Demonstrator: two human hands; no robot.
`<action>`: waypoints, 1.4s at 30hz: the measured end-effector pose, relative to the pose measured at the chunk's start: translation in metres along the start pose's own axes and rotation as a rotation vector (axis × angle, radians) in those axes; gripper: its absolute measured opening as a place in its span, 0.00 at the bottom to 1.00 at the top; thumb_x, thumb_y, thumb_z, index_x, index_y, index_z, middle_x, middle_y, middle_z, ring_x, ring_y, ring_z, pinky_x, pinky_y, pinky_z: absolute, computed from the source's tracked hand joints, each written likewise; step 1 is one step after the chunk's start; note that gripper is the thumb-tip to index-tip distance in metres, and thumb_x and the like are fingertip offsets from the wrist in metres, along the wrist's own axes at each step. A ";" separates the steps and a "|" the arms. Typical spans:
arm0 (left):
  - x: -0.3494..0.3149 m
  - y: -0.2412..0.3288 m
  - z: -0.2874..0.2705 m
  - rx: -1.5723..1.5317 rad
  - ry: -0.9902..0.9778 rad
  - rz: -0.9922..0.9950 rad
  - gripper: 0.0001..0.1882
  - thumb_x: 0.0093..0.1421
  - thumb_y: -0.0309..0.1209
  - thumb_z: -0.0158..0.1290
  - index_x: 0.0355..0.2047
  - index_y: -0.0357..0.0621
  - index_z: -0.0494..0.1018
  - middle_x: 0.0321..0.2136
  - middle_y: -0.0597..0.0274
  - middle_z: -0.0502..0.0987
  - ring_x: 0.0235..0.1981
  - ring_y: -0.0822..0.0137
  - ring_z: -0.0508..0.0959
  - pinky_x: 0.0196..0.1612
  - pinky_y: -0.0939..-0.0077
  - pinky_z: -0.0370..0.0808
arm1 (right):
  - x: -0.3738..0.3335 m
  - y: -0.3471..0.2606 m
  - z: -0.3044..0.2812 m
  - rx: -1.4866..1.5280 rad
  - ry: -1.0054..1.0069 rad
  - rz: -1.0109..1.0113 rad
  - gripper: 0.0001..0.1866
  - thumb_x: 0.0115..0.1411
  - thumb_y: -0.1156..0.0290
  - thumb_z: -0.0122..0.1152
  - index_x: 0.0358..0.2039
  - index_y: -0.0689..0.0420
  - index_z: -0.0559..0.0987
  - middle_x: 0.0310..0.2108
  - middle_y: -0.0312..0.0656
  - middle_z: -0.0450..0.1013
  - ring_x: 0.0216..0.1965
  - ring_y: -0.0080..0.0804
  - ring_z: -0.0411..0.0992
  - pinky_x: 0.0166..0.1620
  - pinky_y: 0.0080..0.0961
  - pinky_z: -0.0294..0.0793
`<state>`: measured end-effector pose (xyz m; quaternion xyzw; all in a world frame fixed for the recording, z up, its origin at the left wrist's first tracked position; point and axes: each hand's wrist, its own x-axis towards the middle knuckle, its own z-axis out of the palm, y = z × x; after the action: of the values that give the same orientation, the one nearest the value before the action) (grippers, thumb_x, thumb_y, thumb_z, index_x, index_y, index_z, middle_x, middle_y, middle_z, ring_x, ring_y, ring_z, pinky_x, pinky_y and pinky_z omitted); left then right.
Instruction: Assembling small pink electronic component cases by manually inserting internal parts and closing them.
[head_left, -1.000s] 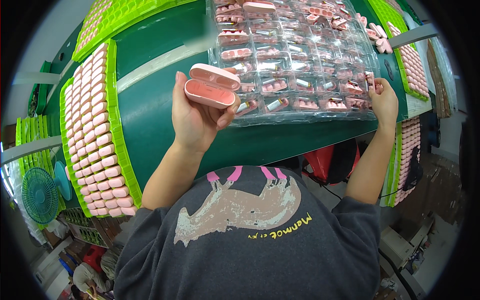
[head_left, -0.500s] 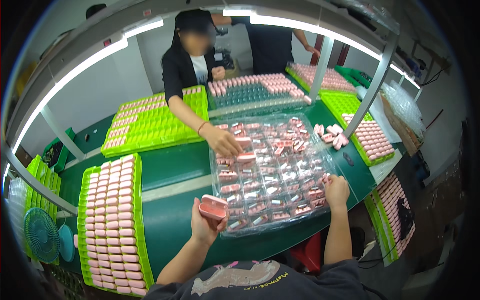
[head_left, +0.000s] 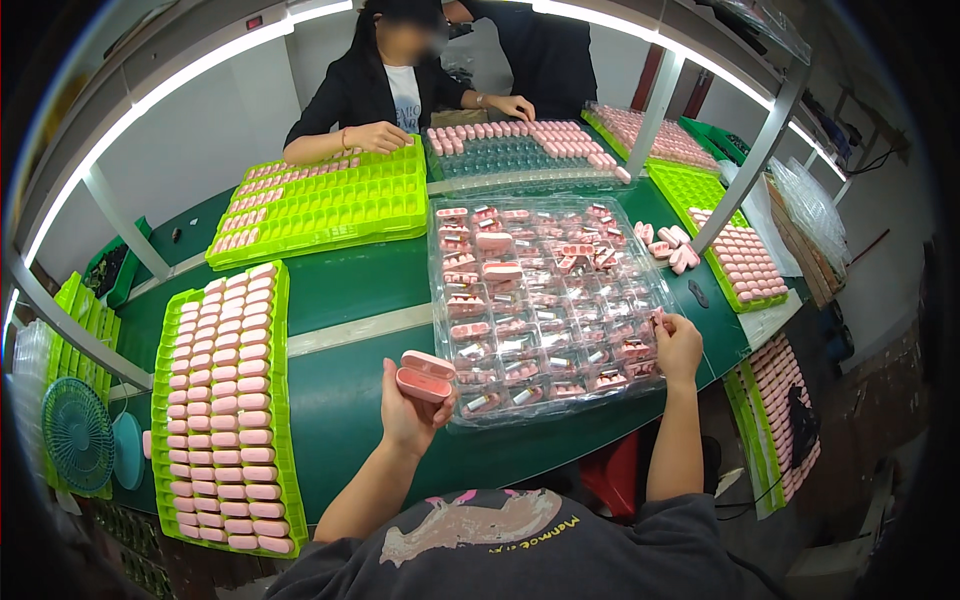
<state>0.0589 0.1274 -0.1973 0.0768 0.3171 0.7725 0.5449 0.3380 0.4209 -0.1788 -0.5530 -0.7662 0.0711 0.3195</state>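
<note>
My left hand (head_left: 405, 418) is wrapped round a pink oblong case (head_left: 425, 386), its hinged lid raised. In my right hand (head_left: 680, 348), thumb and fingers pinch a small pink piece (head_left: 656, 317) too small to identify, over the right edge of a clear plastic compartment tray (head_left: 452, 412). The compartments hold small pink parts with dark and shiny bits. Two larger pink cases, one of them a closed pink case (head_left: 493, 241), lie on the tray's far left part.
At left stands a lime-green tray (head_left: 283, 400) filled with rows of pink cases. Farther back is a partly filled lime-green tray (head_left: 350, 215), beside a co-worker's hand (head_left: 380, 137). Loose pink cases (head_left: 670, 243) lie right of the clear tray. A metal post (head_left: 745, 160) rises there.
The co-worker's hand has drawn back from the clear tray to the far green tray, leaving two pink cases behind. My hands keep their holds. The whole view has shifted slightly.
</note>
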 end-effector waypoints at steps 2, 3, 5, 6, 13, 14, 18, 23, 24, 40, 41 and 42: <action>0.000 0.001 0.000 0.008 0.067 0.006 0.39 0.65 0.60 0.19 0.40 0.37 0.68 0.18 0.55 0.70 0.13 0.69 0.62 0.17 0.78 0.58 | 0.002 -0.005 0.000 0.095 -0.010 0.002 0.09 0.55 0.66 0.63 0.31 0.59 0.81 0.25 0.43 0.75 0.27 0.39 0.74 0.32 0.34 0.71; -0.002 0.002 -0.002 0.011 0.074 0.004 0.39 0.65 0.60 0.19 0.40 0.37 0.68 0.18 0.55 0.70 0.13 0.69 0.62 0.17 0.78 0.58 | -0.001 -0.008 -0.001 0.188 -0.024 0.005 0.09 0.54 0.68 0.63 0.31 0.61 0.81 0.24 0.42 0.76 0.26 0.35 0.74 0.31 0.30 0.72; -0.001 0.005 -0.005 0.042 0.005 0.021 0.39 0.65 0.60 0.18 0.40 0.38 0.68 0.18 0.55 0.70 0.13 0.69 0.62 0.17 0.78 0.57 | -0.008 -0.016 -0.004 0.284 -0.039 0.012 0.09 0.54 0.70 0.63 0.32 0.62 0.80 0.24 0.42 0.76 0.24 0.31 0.74 0.31 0.27 0.72; 0.000 0.005 -0.004 0.047 0.005 0.025 0.39 0.65 0.60 0.18 0.40 0.38 0.68 0.18 0.55 0.70 0.13 0.69 0.62 0.17 0.78 0.57 | -0.011 -0.025 -0.003 0.422 -0.102 0.016 0.09 0.54 0.71 0.64 0.32 0.63 0.80 0.24 0.41 0.76 0.24 0.28 0.73 0.30 0.24 0.71; 0.003 0.002 0.004 0.067 0.074 0.015 0.38 0.65 0.59 0.19 0.41 0.38 0.68 0.18 0.54 0.70 0.13 0.69 0.62 0.17 0.77 0.58 | -0.027 -0.072 0.012 0.638 -0.236 -0.063 0.08 0.53 0.77 0.63 0.34 0.65 0.81 0.26 0.39 0.77 0.26 0.22 0.73 0.31 0.18 0.71; 0.008 0.004 0.003 0.072 0.056 0.009 0.38 0.65 0.58 0.19 0.41 0.38 0.68 0.18 0.54 0.70 0.13 0.68 0.62 0.17 0.77 0.58 | -0.026 -0.082 0.013 0.678 -0.259 -0.087 0.08 0.53 0.77 0.62 0.34 0.64 0.81 0.26 0.40 0.77 0.27 0.22 0.73 0.31 0.18 0.72; 0.014 0.007 0.006 0.088 0.073 0.049 0.37 0.65 0.57 0.20 0.45 0.37 0.67 0.19 0.54 0.70 0.14 0.68 0.62 0.17 0.77 0.58 | -0.033 -0.114 0.017 0.798 -0.404 -0.188 0.08 0.53 0.77 0.63 0.35 0.63 0.81 0.30 0.41 0.77 0.30 0.23 0.74 0.31 0.19 0.72; 0.010 0.006 0.010 0.134 0.141 0.069 0.37 0.66 0.56 0.21 0.47 0.36 0.67 0.19 0.54 0.71 0.14 0.69 0.62 0.17 0.77 0.57 | -0.046 -0.139 0.012 0.803 -0.501 -0.295 0.09 0.54 0.76 0.63 0.37 0.59 0.81 0.30 0.40 0.76 0.29 0.24 0.73 0.28 0.18 0.70; 0.009 0.006 0.009 0.141 0.114 0.080 0.37 0.66 0.57 0.21 0.47 0.36 0.66 0.19 0.55 0.71 0.14 0.69 0.62 0.17 0.77 0.57 | -0.048 -0.143 0.011 0.803 -0.513 -0.284 0.09 0.54 0.76 0.63 0.37 0.59 0.81 0.30 0.40 0.76 0.29 0.24 0.73 0.28 0.18 0.70; 0.011 0.005 0.030 0.257 0.037 0.143 0.36 0.65 0.55 0.27 0.58 0.36 0.61 0.32 0.59 0.75 0.21 0.70 0.69 0.18 0.80 0.60 | -0.068 -0.187 -0.001 0.936 -0.605 -0.667 0.10 0.52 0.79 0.63 0.36 0.57 0.82 0.30 0.38 0.77 0.27 0.23 0.72 0.27 0.18 0.67; 0.009 0.002 0.030 0.265 0.072 0.143 0.35 0.65 0.54 0.26 0.58 0.36 0.60 0.31 0.59 0.75 0.21 0.70 0.69 0.19 0.81 0.60 | -0.071 -0.189 0.003 0.945 -0.621 -0.674 0.09 0.51 0.79 0.63 0.35 0.58 0.81 0.29 0.39 0.76 0.27 0.27 0.73 0.27 0.21 0.69; 0.007 -0.002 0.031 0.272 0.101 0.141 0.35 0.65 0.54 0.26 0.58 0.36 0.60 0.31 0.59 0.75 0.21 0.70 0.69 0.19 0.81 0.60 | -0.075 -0.190 0.004 0.938 -0.618 -0.667 0.09 0.51 0.79 0.63 0.35 0.58 0.81 0.29 0.39 0.76 0.27 0.27 0.73 0.27 0.21 0.69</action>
<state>0.0726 0.1463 -0.1758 0.1332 0.4394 0.7617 0.4572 0.1970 0.2830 -0.1254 -0.0417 -0.8409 0.4507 0.2967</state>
